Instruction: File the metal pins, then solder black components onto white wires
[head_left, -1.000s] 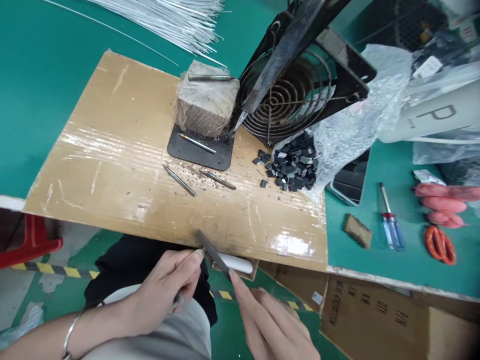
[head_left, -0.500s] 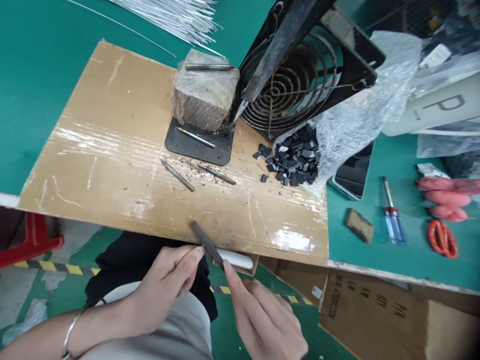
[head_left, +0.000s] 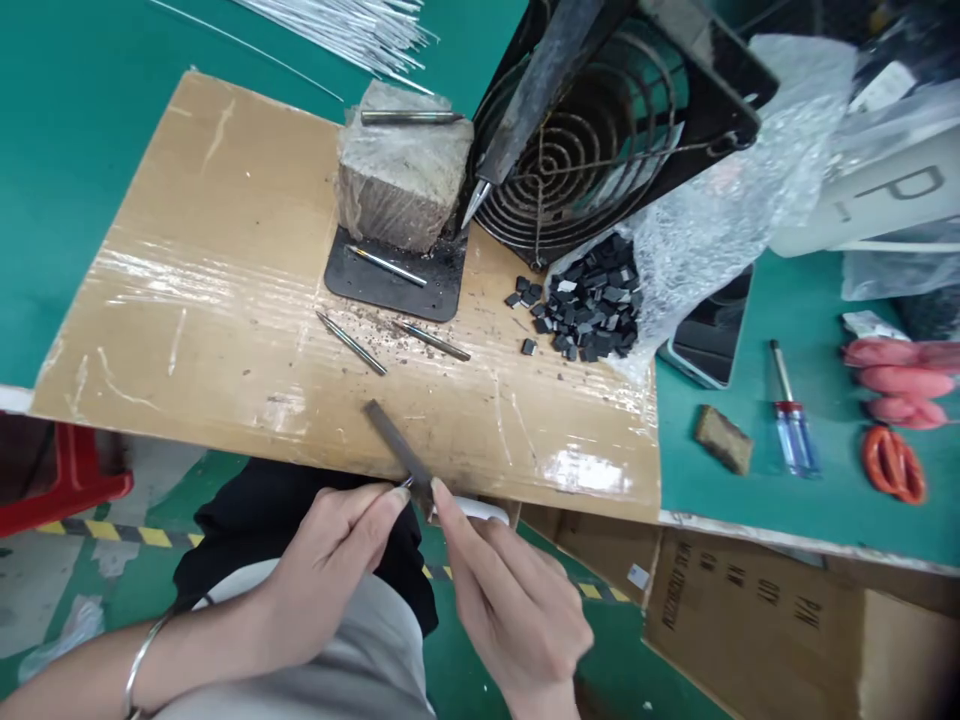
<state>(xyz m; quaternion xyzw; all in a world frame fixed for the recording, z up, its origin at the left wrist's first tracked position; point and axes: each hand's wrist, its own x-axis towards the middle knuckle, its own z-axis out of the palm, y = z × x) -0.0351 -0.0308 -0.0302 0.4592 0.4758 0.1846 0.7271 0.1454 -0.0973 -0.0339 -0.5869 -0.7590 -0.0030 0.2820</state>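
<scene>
I see right hand (head_left: 514, 590) fingers clasping flat dark-grey metal file (head_left: 390, 434) | left hand (head_left: 337, 550) fingers pinching slim silvery metal piece (head_left: 408, 482) | both by near edge of brown cardboard sheet (head_left: 247, 320) | I judge file stiff, light; grip near end

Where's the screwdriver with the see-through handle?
At the right of the head view, the screwdriver lies on the green table, between the brown block and red loops.

Matt metal file (head_left: 394, 438); smooth cardboard (head_left: 225, 320) (glossy patches).
</scene>
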